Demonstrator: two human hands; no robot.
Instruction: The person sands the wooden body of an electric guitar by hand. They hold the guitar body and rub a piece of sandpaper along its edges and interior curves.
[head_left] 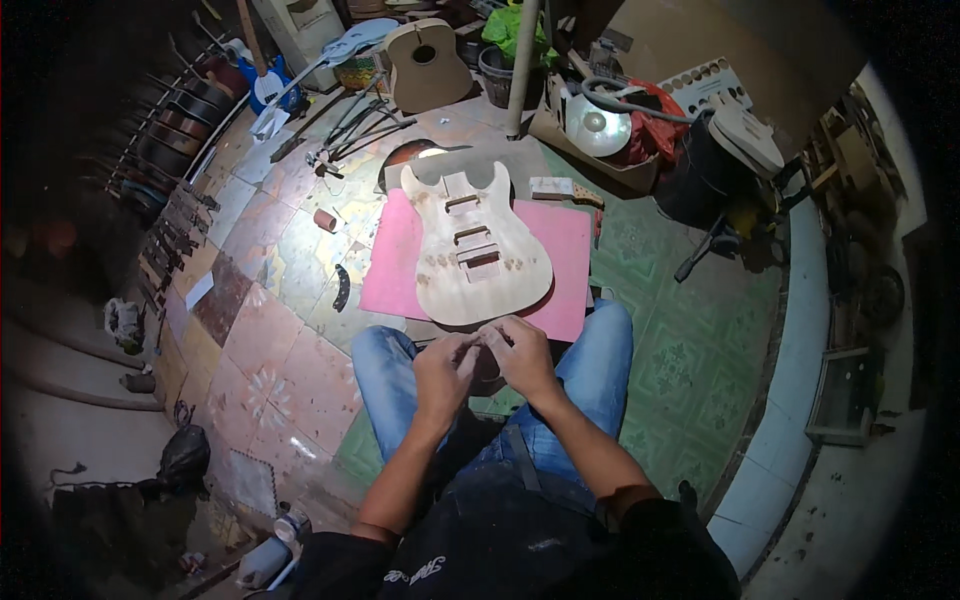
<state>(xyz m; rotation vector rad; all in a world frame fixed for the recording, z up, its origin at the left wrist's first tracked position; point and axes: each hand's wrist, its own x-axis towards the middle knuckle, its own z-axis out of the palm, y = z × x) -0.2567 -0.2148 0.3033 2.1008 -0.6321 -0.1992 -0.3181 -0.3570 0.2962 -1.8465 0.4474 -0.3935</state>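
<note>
Both my hands meet just below the near edge of a pale, unfinished wooden electric guitar body (484, 284). My left hand (446, 372) and my right hand (520, 357) are closed, their fingertips pinched together around something too small or hidden to name. The guitar body lies flat with its two horns pointing away from me and routed cavities in its middle. Brownish patches mark the wood on both sides of the lowest cavity. Under it is a pink sheet (388, 262), which sticks out left and right.
A small block (551, 188) lies right of the body's horns. On the tiles to the left are a brown cylinder (325, 220) and a dark curved strip (342, 288). An acoustic guitar body (428, 68), a cardboard box (590, 150) and a black bin (688, 170) stand farther back.
</note>
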